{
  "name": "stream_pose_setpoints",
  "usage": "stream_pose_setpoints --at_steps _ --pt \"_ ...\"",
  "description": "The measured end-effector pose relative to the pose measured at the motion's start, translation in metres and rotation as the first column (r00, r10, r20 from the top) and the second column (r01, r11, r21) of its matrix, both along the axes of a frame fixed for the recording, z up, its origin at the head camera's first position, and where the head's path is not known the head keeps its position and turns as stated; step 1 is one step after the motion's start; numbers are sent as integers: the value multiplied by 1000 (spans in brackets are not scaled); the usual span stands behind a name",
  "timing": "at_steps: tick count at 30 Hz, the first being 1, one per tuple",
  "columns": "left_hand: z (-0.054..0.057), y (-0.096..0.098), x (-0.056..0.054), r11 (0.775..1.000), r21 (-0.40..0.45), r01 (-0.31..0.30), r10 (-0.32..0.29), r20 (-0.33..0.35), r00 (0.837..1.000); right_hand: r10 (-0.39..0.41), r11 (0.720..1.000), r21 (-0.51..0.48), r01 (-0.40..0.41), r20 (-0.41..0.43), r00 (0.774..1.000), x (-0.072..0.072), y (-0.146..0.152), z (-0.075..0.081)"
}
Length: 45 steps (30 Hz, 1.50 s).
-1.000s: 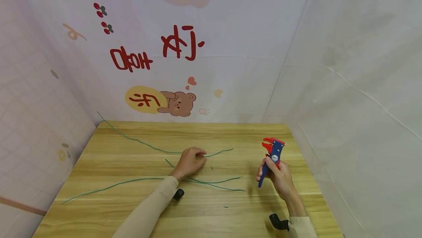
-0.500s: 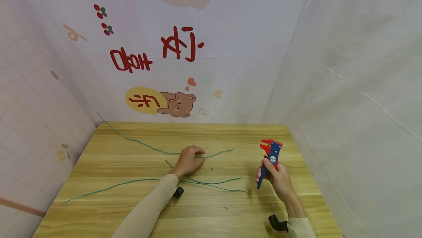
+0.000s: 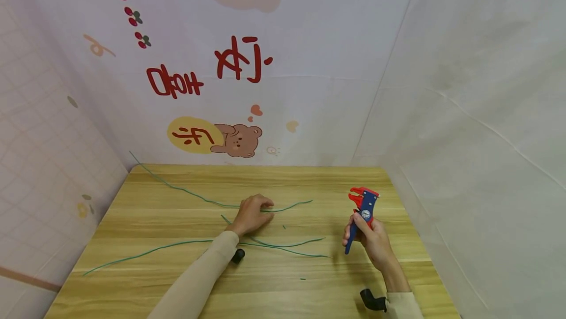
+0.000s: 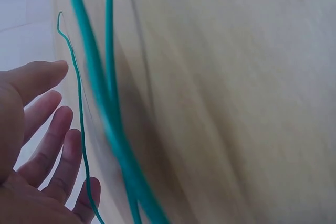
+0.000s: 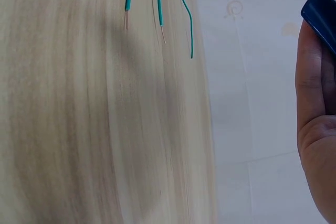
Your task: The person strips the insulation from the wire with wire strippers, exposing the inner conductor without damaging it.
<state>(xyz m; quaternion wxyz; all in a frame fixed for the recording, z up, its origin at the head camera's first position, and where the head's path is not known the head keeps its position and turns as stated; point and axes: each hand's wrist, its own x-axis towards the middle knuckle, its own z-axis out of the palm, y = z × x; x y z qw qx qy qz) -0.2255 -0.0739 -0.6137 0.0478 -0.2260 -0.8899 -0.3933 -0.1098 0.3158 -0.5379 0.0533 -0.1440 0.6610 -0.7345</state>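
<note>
My right hand (image 3: 376, 243) grips a blue and red wire stripper (image 3: 367, 203), its red jaws raised toward the back wall. In the right wrist view, only part of the blue handle (image 5: 321, 17) shows in that hand. My left hand (image 3: 253, 214) is over the far green wire (image 3: 190, 192), fingers loosely bent and parted, the wire passing by the fingertips in the left wrist view. Nearer lie a long green wire (image 3: 150, 250) and another green wire (image 3: 305, 243), partly hidden by the left arm. Bare copper shows at two wire ends (image 5: 163, 34); the third end (image 5: 191, 51) is green to its tip.
Short green insulation scraps lie on the wooden table (image 3: 362, 284), one scrap (image 3: 284, 226) right of the left hand and another scrap (image 3: 302, 279) nearer the front. A printed back wall (image 3: 309, 112) and a pale right side wall (image 3: 486, 137) border the table.
The wire stripper and right hand have shifted slightly left and down. The left hand has drawn a little to the left, still over the far wire.
</note>
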Motion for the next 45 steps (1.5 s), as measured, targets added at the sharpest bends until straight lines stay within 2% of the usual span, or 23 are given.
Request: stream_pose_setpoints --at_steps 1,3,7,10,14,23,36,40,45 --pt "4 0 2 1000 -8 -6 6 12 1000 0 1000 1 0 1 1000 0 0 0" --pt "20 2 10 999 -30 -23 25 68 997 0 1000 1 0 2 1000 0 0 0" --pt "31 4 14 996 -80 -42 52 136 989 8 1000 -4 -8 5 1000 1 -1 0" --pt "30 4 14 994 -97 -49 62 134 989 19 1000 -9 -18 5 1000 1 -1 0" --pt "23 3 13 994 -93 -52 63 111 992 19 1000 -11 -19 13 1000 1 -2 0" --pt "12 3 12 996 -67 -66 75 139 987 25 1000 6 -25 10 1000 2 -3 -1" --pt "15 3 13 993 -101 -69 83 152 985 28 999 20 -28 -5 1000 4 -4 3" --pt "19 4 13 992 -109 -59 75 153 985 28 999 26 -28 -8 1000 4 -4 3" --pt "26 5 14 991 -124 -49 71 187 980 33 999 21 -33 -5 999 3 -4 2"
